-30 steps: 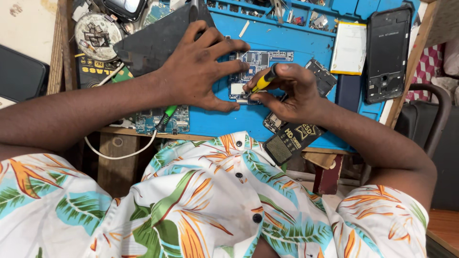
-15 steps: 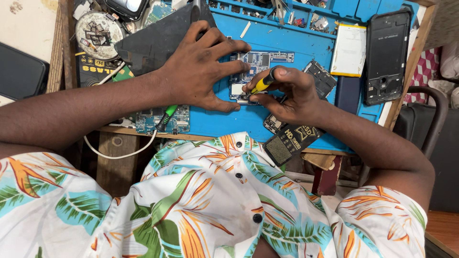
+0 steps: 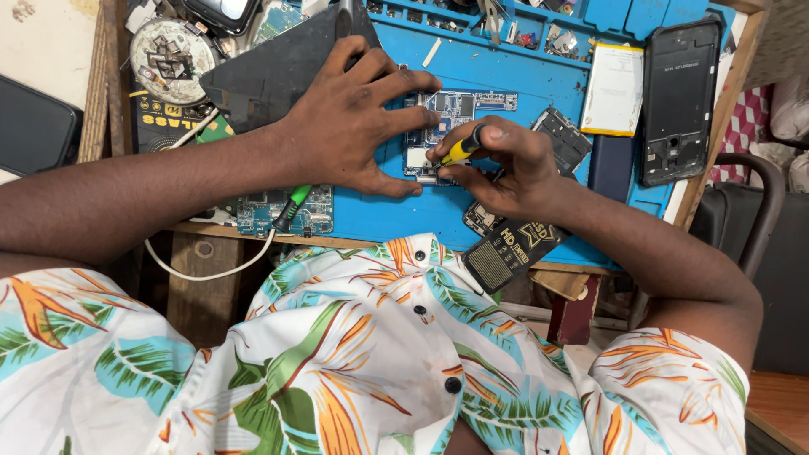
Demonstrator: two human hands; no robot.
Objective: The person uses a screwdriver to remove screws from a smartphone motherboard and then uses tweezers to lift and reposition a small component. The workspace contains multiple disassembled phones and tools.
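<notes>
A small phone circuit board (image 3: pixel 451 114) lies on a blue work mat (image 3: pixel 514 76). My left hand (image 3: pixel 358 118) is spread flat over the board's left part, fingers pressing down on it and the mat. My right hand (image 3: pixel 506 164) pinches a yellow-and-black screwdriver (image 3: pixel 459 150), its tip down on the board's lower edge. The lower part of the board is hidden under my fingers.
A black phone frame (image 3: pixel 678 97) and a white battery (image 3: pixel 615 88) lie at the mat's right. A dark triangular sheet (image 3: pixel 278 72), a green-handled tool (image 3: pixel 291 206) on another board, a white cable (image 3: pixel 211 270) and a black flat pack (image 3: pixel 510 253) lie nearby. A tray of parts (image 3: pixel 522 25) lines the far edge.
My right hand has shifted slightly left with the screwdriver, closer to my left fingers. My left hand stays planted on the board.
</notes>
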